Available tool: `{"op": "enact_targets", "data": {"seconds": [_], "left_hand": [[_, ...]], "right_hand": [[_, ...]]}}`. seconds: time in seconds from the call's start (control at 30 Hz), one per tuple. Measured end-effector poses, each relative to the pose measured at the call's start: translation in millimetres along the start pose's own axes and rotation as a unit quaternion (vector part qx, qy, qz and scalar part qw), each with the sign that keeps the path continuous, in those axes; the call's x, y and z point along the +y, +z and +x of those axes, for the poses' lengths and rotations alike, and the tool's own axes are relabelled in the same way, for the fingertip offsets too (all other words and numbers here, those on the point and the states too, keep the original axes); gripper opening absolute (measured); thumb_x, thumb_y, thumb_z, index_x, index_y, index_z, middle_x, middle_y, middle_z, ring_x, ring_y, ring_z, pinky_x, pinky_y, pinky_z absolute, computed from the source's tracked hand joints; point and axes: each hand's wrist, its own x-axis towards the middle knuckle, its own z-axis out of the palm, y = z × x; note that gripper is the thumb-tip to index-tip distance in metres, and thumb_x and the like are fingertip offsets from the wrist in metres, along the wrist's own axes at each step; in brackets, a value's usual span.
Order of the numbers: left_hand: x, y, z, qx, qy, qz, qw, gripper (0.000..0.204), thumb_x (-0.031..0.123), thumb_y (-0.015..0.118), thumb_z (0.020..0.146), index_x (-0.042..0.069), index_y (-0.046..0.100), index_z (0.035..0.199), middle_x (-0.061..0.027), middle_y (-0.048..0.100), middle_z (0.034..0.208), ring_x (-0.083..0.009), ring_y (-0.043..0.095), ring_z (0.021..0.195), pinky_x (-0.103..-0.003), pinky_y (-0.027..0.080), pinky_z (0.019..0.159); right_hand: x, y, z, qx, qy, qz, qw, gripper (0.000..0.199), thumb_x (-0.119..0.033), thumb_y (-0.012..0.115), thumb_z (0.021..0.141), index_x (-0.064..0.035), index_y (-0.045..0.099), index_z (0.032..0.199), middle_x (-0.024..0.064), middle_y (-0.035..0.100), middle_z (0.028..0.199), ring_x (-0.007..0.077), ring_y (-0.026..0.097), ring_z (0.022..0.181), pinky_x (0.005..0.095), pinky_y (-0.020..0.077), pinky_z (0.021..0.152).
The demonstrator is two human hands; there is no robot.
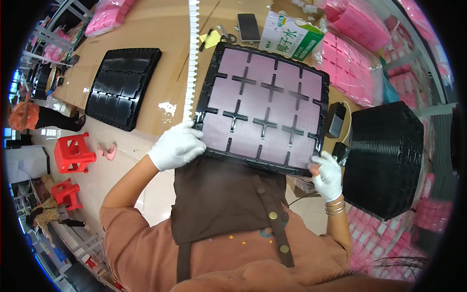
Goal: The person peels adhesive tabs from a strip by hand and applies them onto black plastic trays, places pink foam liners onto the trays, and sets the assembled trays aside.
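A black plastic tray (262, 166) with cross-shaped dividers lies tilted in front of me, its near edge by my apron. Pale purple-pink flat pieces (259, 103) fill its compartments. White gloves cover both hands. My left hand (178, 146) is closed on the tray's near left corner, with the fingers partly hidden from view. At the near right corner, my right hand (327, 176) grips the rim between thumb and curled fingers; a bare fingertip shows through the glove.
Another black tray (124, 87) rests on the brown table to the left, beyond a white toothed strip (191, 63). A tall stack of black trays (384, 160) stands at right. A phone (248, 27), scissors (228, 38), a carton piece (289, 35) and pink bagged trays (348, 68) lie behind.
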Motion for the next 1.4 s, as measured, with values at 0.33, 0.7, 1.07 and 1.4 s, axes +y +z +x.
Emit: {"op": "enact_targets", "data": {"seconds": [0.33,0.7,1.07,1.4], "left_hand": [[17,30,37,0.12,-0.426,-0.07,0.894,0.074,0.029,0.079,0.072,-0.003,0.044,0.129,-0.0192,0.053,0.11,-0.0342,0.056,0.103,-0.04,0.046,0.09],[-5,22,-16,0.5,-0.355,-0.493,0.617,0.02,0.021,0.061,0.092,0.001,0.063,0.091,-0.002,0.06,0.088,-0.0123,0.053,0.081,-0.029,0.045,0.075],[15,-116,-117,0.562,-0.293,0.326,0.701,0.021,0.001,0.071,0.081,0.0,0.066,0.101,-0.0079,0.063,0.09,-0.0189,0.059,0.08,-0.029,0.047,0.073],[-158,18,-109,0.275,-0.443,0.355,0.776,0.013,0.025,0.061,0.084,0.023,0.064,0.096,-0.0015,0.057,0.079,-0.0209,0.059,0.068,-0.035,0.05,0.054]], "right_hand": [[-22,56,21,0.125,0.349,-0.023,0.928,0.061,-0.025,0.078,0.068,0.0091,0.054,0.113,0.0199,0.053,0.1,0.0349,0.054,0.097,0.0411,0.0441,0.086],[-73,11,38,0.317,0.148,0.104,0.931,0.085,-0.064,0.061,0.08,0.0045,0.048,0.129,0.0148,0.048,0.117,0.0272,0.05,0.104,0.0372,0.0403,0.092],[-96,113,99,-0.001,-0.03,0.177,0.984,0.027,-0.01,0.069,0.075,-0.0026,0.063,0.1,0.0128,0.059,0.105,0.0323,0.056,0.098,0.0401,0.0449,0.087],[-109,120,95,-0.042,-0.123,0.076,0.989,0.026,-0.012,0.071,0.072,-0.0071,0.064,0.097,0.0063,0.061,0.1,0.0295,0.056,0.092,0.0401,0.0437,0.081]]}}
